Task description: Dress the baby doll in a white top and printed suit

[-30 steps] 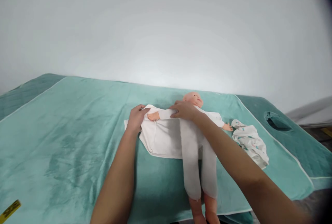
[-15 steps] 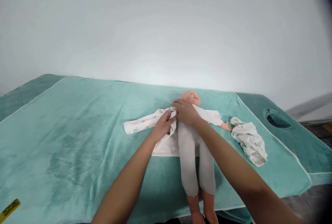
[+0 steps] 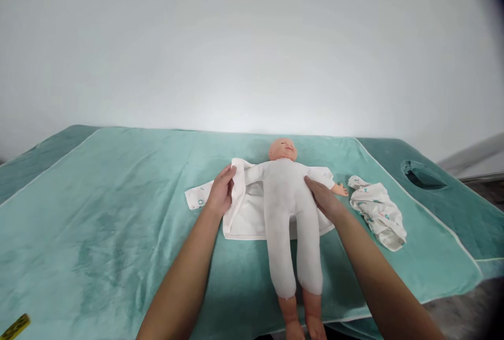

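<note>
A baby doll (image 3: 289, 187) with a white cloth body lies on its back, head away from me. Beneath it is a white printed baby shirt (image 3: 249, 219), spread open with its pale inner side showing. The doll's arm on the right comes out of a sleeve, its hand bare. The other sleeve (image 3: 197, 196) lies out to the left, and the doll's arm on that side reaches into the shirt. My left hand (image 3: 222, 192) is closed on the shirt's left front panel. My right hand (image 3: 323, 199) rests against the doll's side, fingers extended; some are hidden.
A crumpled white printed garment (image 3: 378, 214) lies right of the doll. The green cover (image 3: 118, 214) spreads over the bed, which has a hole (image 3: 423, 176) at its right end. A pale wall (image 3: 252, 45) stands behind. Something yellow and black (image 3: 18, 325) shows at the lower left.
My left hand has moved left, drawing the shirt's front panel open. My right hand has gone from the doll's shoulder down to its right-hand side. The doll's chest is now uncovered to view.
</note>
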`<move>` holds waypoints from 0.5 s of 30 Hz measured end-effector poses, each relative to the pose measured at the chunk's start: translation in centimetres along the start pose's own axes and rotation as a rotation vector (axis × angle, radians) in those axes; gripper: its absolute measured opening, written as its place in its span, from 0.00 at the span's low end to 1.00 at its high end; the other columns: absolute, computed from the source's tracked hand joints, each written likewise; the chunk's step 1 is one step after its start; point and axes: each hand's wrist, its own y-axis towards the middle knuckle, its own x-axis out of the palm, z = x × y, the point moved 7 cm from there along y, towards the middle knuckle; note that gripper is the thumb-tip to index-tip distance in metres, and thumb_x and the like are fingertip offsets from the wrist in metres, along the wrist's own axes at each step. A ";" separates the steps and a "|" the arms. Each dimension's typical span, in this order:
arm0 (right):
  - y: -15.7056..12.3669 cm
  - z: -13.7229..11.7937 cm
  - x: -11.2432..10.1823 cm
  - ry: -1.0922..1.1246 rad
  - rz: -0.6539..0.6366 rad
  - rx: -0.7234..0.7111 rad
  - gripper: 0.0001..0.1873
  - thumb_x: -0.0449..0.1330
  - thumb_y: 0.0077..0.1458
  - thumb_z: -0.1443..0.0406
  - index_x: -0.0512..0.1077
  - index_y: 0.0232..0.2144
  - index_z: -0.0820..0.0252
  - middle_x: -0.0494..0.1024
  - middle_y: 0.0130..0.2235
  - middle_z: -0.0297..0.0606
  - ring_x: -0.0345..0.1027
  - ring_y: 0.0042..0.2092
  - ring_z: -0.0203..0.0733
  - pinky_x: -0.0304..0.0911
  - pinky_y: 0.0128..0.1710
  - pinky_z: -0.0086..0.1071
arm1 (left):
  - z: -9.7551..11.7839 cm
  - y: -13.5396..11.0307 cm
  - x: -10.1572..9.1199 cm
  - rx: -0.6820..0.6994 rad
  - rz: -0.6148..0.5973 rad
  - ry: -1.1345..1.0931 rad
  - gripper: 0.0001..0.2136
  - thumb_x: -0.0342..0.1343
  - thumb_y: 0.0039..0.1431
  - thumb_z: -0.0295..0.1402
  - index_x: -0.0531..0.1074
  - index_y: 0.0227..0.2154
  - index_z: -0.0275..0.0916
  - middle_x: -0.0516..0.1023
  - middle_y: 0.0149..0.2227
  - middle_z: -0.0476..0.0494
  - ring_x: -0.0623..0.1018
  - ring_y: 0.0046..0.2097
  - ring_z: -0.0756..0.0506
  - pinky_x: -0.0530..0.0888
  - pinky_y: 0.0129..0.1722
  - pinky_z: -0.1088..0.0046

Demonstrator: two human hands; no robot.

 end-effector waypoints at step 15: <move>3.4 1.0 6.2 0.235 -0.336 -0.160 0.30 0.69 0.50 0.56 0.69 0.54 0.54 0.78 0.53 0.43 0.75 0.51 0.53 0.73 0.47 0.45 | -0.4 0.6 -1.7 0.051 0.247 0.066 0.22 0.66 0.55 0.34 0.75 0.54 0.41 0.79 0.54 0.43 0.78 0.56 0.42 0.71 0.62 0.63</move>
